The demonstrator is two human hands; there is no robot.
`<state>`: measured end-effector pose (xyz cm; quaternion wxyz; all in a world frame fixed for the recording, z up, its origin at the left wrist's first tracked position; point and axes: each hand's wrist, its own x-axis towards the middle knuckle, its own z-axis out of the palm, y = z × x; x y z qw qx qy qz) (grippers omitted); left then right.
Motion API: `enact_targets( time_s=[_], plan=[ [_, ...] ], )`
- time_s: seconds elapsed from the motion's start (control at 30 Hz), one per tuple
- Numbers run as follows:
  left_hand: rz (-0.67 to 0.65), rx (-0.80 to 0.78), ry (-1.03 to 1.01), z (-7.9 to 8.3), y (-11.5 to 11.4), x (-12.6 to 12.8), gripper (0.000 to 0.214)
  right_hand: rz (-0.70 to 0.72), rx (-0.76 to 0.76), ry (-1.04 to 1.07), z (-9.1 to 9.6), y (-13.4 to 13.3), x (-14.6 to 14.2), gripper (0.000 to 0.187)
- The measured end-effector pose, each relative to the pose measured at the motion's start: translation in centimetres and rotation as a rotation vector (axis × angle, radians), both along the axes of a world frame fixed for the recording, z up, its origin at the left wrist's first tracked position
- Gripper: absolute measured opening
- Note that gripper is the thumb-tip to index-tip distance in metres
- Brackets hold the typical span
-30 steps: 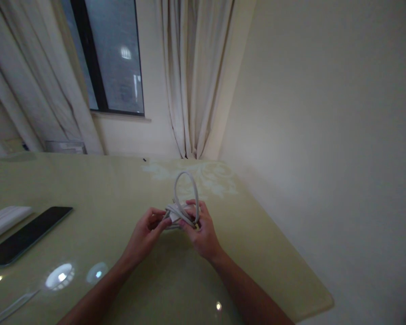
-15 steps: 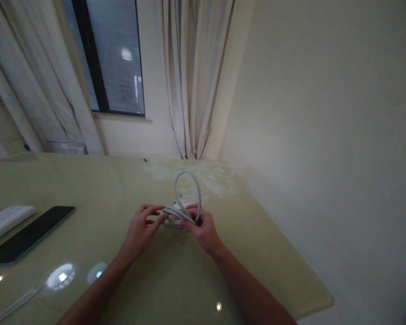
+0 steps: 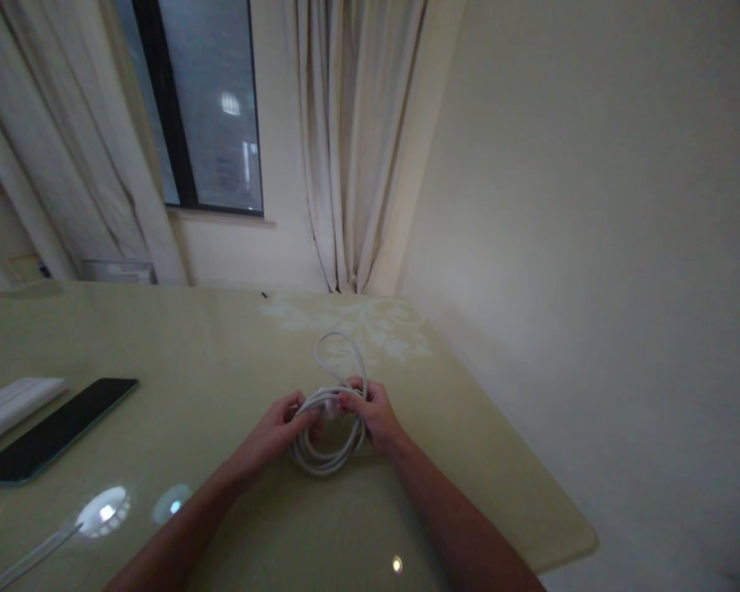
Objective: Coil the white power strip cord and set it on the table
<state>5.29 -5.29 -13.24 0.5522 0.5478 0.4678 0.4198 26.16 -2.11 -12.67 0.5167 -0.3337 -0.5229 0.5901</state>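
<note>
Between my hands is a coiled white cable (image 3: 326, 466), its several loops forming a ring that faces me. One loose loop of it rises above the coil at the far side. My left hand (image 3: 288, 421) grips the left side of the coil, thumb over the strands. On the upper right of the ring, my right hand (image 3: 370, 409) is closed around the strands. A pale, blurred piece, perhaps a plug, shows in the coil between the thumbs; I cannot make out its kind.
The glossy pale green table (image 3: 222, 345) ends at a wall on the right. On the left lie a dark flat slab (image 3: 58, 429) and a long white object (image 3: 16, 403). Another white cable (image 3: 34, 559) runs at the lower left. Curtains (image 3: 358, 148) hang behind.
The coil has tipped from nearly edge-on to facing me, so its ring now shows open. My left hand has moved slightly right and down with it, and the loose loop sits lower.
</note>
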Motion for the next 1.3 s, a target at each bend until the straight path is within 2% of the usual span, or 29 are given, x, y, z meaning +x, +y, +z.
enact_targets(
  time_s=[0.03,0.1,0.23,0.33,0.5,0.63,0.7,0.8,0.97,1.1,1.23,1.3],
  plan=[
    [-0.057,-0.111,-0.139,0.0,-0.1,0.1,0.046,-0.003,-0.031,0.010,-0.1,0.2,0.1,0.034],
    [-0.075,-0.269,-0.359,0.0,-0.1,0.3,0.044,0.011,-0.062,0.026,-0.2,0.2,0.4,0.037],
    [0.126,-0.323,-0.496,-0.4,0.3,0.8,0.024,0.164,-0.071,0.057,0.2,-0.5,0.4,0.049],
    [0.329,-0.316,-0.560,-0.7,0.9,0.8,0.028,0.184,-0.133,0.118,0.2,-1.1,-0.3,0.056],
    [0.601,-0.092,-0.621,-0.1,1.9,-0.6,0.028,-0.078,-0.256,0.359,-0.3,-0.5,-1.3,0.046],
    [0.718,-0.008,-0.648,0.4,2.7,-2.0,0.016,-0.177,-0.306,0.469,-0.8,0.7,-1.0,0.043],
    [0.765,0.006,-0.664,0.6,3.0,-2.6,0.012,-0.311,-0.329,0.500,-0.9,1.4,-0.4,0.040],
    [0.844,0.017,-0.664,0.9,3.3,-4.0,0.015,-0.559,-0.338,0.517,-0.8,2.8,1.6,0.040],
    [0.973,0.056,-0.570,1.6,3.9,-7.3,0.017,-0.769,-0.232,0.504,0.1,5.2,7.5,0.054],
    [1.037,0.082,-0.411,1.3,4.4,-9.2,0.016,-0.973,-0.152,0.489,0.5,5.9,12.1,0.053],
    [0.994,0.113,-0.211,0.1,4.7,-9.5,0.027,-1.144,-0.079,0.481,0.2,6.3,13.8,0.053],
    [0.945,0.197,-0.081,-0.4,4.5,-9.1,0.032,-1.173,-0.046,0.483,0.0,6.5,13.6,0.053]
  ],
)
